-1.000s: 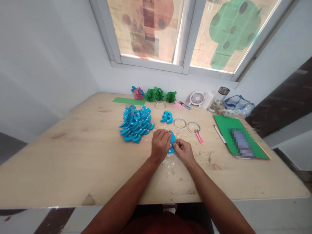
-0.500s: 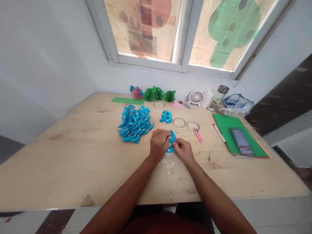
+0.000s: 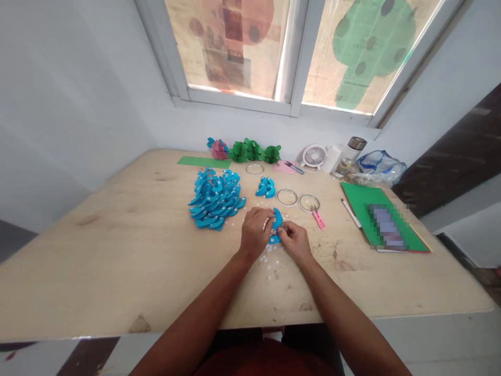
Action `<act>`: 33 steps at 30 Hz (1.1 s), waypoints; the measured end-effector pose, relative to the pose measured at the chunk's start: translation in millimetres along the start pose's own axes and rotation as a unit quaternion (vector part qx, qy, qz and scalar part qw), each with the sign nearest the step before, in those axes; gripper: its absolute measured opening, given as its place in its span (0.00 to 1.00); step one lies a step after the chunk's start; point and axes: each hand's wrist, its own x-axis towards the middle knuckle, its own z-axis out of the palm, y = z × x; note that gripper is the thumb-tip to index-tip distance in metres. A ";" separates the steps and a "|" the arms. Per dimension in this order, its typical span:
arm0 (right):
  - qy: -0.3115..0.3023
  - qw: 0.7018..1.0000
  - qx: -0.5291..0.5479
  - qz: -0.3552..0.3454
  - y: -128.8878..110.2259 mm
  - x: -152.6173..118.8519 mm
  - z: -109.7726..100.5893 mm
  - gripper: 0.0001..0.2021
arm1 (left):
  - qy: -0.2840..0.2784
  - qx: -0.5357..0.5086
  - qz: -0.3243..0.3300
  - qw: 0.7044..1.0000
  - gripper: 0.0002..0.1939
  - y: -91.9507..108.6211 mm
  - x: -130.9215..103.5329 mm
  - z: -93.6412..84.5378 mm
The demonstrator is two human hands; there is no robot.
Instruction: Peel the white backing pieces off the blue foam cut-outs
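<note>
Between my hands is a curved blue paper piece (image 3: 277, 218), held just above the front middle of the table. My left hand (image 3: 255, 230) has its fingers closed at the piece's upper left edge; the fingertips are partly hidden. With thumb and finger, my right hand (image 3: 294, 239) pinches the piece from the right. Another blue curved part (image 3: 274, 239) shows just below, between the hands. Small white bits (image 3: 270, 261) lie scattered under and in front of them. To the left rises a large pile of blue curved pieces (image 3: 215, 203) with white squares on them.
A small blue cluster (image 3: 266, 187), tape rings (image 3: 287, 197) and pink-handled snips (image 3: 319, 216) lie beyond my hands. Green paper flowers (image 3: 253, 150), a fan (image 3: 314, 156) and a bottle (image 3: 348, 158) line the wall. At right, a phone (image 3: 387, 227) rests on green sheets (image 3: 356, 198).
The whole view has shifted very slightly. Both hands stay at the blue paper piece with almost the same grip.
</note>
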 end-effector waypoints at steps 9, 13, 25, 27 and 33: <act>0.001 1.000 -0.001 0.010 2.2 -0.1 0.6 0.10 | 0.036 -0.045 -0.039 0.998 0.03 -1.3 -0.4 -0.7; 0.001 1.000 0.000 0.014 2.9 0.2 0.6 0.10 | 0.039 -0.110 -0.119 0.986 0.03 -2.6 0.5 -1.8; -0.006 0.999 -0.035 -0.006 -0.2 -1.7 0.0 0.10 | 0.011 -0.198 -0.226 0.954 0.04 0.6 9.6 -7.1; -0.003 0.999 -0.049 -0.010 -1.3 -2.4 -0.3 0.10 | 0.018 -0.224 -0.255 0.940 0.04 0.7 9.1 -5.9; 0.000 0.997 -0.078 -0.021 -4.9 -3.1 -1.7 0.09 | 0.033 -0.330 -0.366 0.869 0.05 2.0 11.6 -5.5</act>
